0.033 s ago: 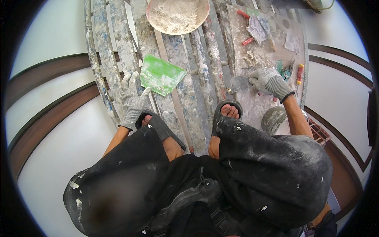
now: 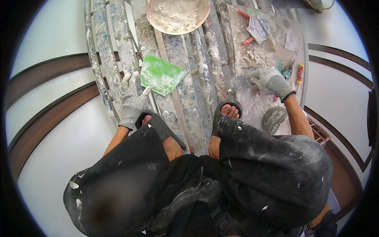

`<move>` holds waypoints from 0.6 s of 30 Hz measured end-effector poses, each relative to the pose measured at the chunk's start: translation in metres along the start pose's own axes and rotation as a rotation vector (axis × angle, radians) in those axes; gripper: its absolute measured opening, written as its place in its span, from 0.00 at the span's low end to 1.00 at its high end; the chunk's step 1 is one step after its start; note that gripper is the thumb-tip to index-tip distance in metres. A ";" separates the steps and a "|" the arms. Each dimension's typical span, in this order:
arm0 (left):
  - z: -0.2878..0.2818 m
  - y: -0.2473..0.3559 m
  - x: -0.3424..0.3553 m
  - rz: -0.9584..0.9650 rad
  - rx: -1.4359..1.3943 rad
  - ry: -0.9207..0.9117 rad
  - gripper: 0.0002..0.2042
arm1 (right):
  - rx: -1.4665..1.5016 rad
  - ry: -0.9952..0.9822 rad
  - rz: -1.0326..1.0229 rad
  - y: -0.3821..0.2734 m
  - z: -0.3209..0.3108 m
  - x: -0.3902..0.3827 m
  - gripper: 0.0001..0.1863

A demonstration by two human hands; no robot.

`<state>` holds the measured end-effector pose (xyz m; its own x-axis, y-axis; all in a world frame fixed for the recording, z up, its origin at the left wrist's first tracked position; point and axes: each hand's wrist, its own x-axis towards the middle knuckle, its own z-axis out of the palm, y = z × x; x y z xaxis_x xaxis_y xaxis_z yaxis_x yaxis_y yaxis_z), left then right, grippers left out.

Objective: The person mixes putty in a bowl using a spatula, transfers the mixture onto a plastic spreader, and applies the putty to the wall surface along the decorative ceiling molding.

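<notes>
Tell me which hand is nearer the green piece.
Left. Your left hand is just left of the green piece; your right hand, holding a scraper, is farther off to its right.

The powdery green sheet (image 2: pixel 160 73) is probably plastic.

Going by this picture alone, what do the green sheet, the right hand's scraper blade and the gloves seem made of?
Green sheet: probably plastic, smooth, evenly coloured beneath white smears.
Scraper blade: perhaps metal, thin, flat and greyish with slight sheen, though residue leaves it open.
Gloves: grey knitted fabric, matt, judging by the ribbed cuffs.
</notes>
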<state>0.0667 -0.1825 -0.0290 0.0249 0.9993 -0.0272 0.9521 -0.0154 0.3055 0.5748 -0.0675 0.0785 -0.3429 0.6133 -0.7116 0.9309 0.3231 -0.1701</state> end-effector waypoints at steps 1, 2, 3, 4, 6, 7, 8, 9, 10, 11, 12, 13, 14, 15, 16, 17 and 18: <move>0.000 0.003 0.002 0.007 0.001 0.000 0.40 | -0.023 -0.013 0.012 0.008 -0.005 -0.004 0.16; -0.003 0.001 0.001 -0.005 -0.027 -0.012 0.40 | -0.039 -0.020 0.004 0.014 -0.008 -0.003 0.16; -0.003 0.001 0.001 -0.015 -0.067 -0.025 0.40 | -0.039 -0.050 0.015 0.017 -0.016 -0.007 0.16; -0.004 0.000 0.000 -0.025 -0.108 -0.038 0.40 | -0.039 -0.079 0.025 0.019 -0.025 -0.014 0.17; -0.004 -0.004 0.000 -0.015 -0.116 -0.017 0.40 | 0.024 -0.068 0.022 0.028 -0.038 -0.025 0.18; -0.002 -0.005 -0.002 -0.010 -0.126 -0.013 0.40 | 0.091 -0.037 0.016 0.033 -0.041 -0.032 0.19; -0.002 -0.004 -0.001 -0.013 -0.115 -0.020 0.40 | 0.159 -0.004 0.009 0.034 -0.043 -0.038 0.19; -0.002 -0.002 0.000 -0.017 -0.103 -0.027 0.40 | 0.299 0.021 0.023 0.031 -0.044 -0.043 0.20; -0.002 0.000 0.000 -0.022 -0.091 -0.034 0.40 | 0.439 0.046 0.037 0.027 -0.044 -0.048 0.21; -0.001 0.000 -0.001 -0.028 -0.067 -0.032 0.40 | 0.579 0.076 0.049 0.021 -0.042 -0.052 0.22; 0.000 0.001 0.000 -0.031 -0.045 -0.030 0.40 | 0.730 0.111 0.066 0.004 -0.040 -0.054 0.24; 0.001 0.001 0.000 -0.036 -0.022 -0.028 0.40 | 0.853 0.083 0.044 -0.008 -0.036 -0.055 0.25; 0.001 0.001 0.002 -0.035 -0.042 -0.024 0.40 | 0.976 0.054 0.021 -0.018 -0.031 -0.054 0.25; -0.001 0.001 0.002 -0.035 -0.059 -0.019 0.39 | 1.099 0.025 -0.008 -0.026 -0.025 -0.053 0.26; -0.003 0.002 0.002 -0.035 -0.075 -0.013 0.39 | 1.210 0.058 -0.031 -0.032 -0.018 -0.050 0.25; -0.003 0.002 0.002 -0.045 -0.102 -0.012 0.39 | 1.310 -0.006 -0.036 -0.032 -0.005 -0.045 0.24; -0.004 0.003 0.002 -0.056 -0.124 -0.012 0.39 | 1.412 -0.075 -0.043 -0.031 0.009 -0.038 0.24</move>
<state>0.0679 -0.1809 -0.0240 -0.0225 0.9980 -0.0590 0.9070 0.0453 0.4187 0.5599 -0.1070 0.1048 -0.4080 0.5677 -0.7150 0.2762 -0.6697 -0.6894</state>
